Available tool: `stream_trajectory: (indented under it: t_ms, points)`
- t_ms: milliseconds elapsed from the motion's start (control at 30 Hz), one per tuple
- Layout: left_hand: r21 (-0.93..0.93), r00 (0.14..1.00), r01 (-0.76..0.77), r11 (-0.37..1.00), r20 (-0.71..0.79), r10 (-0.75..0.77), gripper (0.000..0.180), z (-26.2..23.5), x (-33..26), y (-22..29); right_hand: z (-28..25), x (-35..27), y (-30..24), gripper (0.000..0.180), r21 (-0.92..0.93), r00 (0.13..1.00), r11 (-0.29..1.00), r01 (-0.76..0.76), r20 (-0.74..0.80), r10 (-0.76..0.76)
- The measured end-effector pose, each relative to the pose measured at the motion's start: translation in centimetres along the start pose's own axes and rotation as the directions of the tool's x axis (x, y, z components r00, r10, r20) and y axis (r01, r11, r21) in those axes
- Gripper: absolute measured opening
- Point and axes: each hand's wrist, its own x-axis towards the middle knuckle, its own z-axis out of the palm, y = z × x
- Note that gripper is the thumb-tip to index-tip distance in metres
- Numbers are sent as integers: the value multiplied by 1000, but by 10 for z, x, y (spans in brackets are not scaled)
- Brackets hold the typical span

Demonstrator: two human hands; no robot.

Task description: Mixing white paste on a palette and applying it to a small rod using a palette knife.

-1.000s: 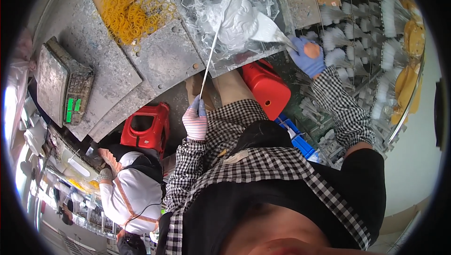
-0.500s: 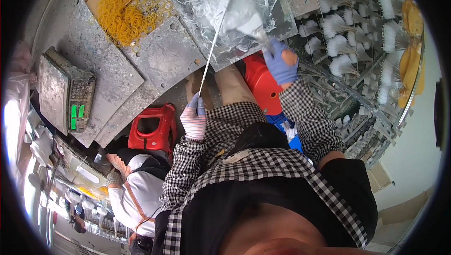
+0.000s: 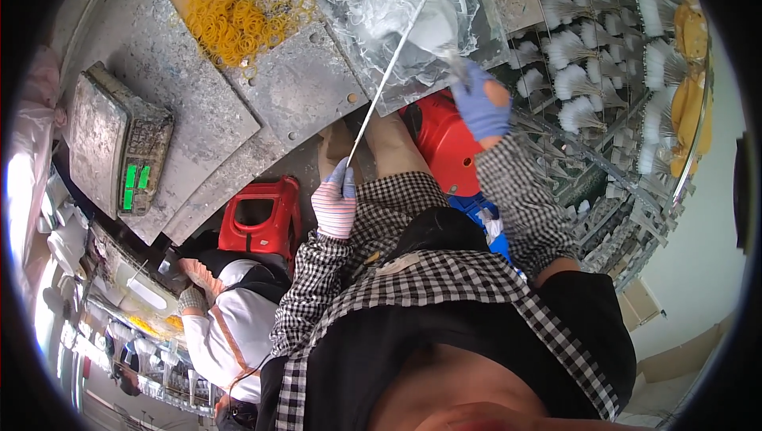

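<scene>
My left hand point(image 3: 333, 205), near 9 o'clock and close to the middle of the view, has its fingertips pinched together on the low end of a thin white stick point(image 3: 386, 78). The stick slants up toward 12 o'clock, its far end over the white paste point(image 3: 393, 10) spread on the clear sheet point(image 3: 486, 38). My right hand point(image 3: 482, 104), between 1 and 2 o'clock, is curled around the narrow end of a wide-headed tool point(image 3: 454, 59) — blur hides how tightly, and where the white head ends and the paste begins.

Yellow bands point(image 3: 230, 22) lie heaped between 10 and 11 o'clock, a scale point(image 3: 99, 141) sits just past 9 (green digits lit), and rows of white tufts point(image 3: 579, 86) fill the rack at 2.

As I judge it, I'm at the step of working the tool's head in the paste. The next move calls for a steady right wrist, the head flat against the paste — and my stick clear of its path.
</scene>
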Motion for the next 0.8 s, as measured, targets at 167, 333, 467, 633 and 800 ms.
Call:
stream_trajectory:
  t_ms: [167,333,467,633,800]
  points:
    - [-47,1000,2,999,-13,-3,24,-2,-2,-1,-47,-25,53,41,-130,993,991,-24,115,39]
    - [-11,994,-1,1000,106,2,22,12,2,12,-46,19,30,39,-215,985,974,74,167,-38]
    - [-35,978,116,993,180,-108,23,36,9,9,-60,62,-1,38,-313,949,919,240,273,-155]
    - [64,963,185,981,185,-194,26,52,18,-2,-96,61,-7,28,-324,919,871,369,266,-290]
    - [47,987,129,991,89,-132,26,68,8,-9,-102,88,-64,35,-292,884,847,443,302,-358]
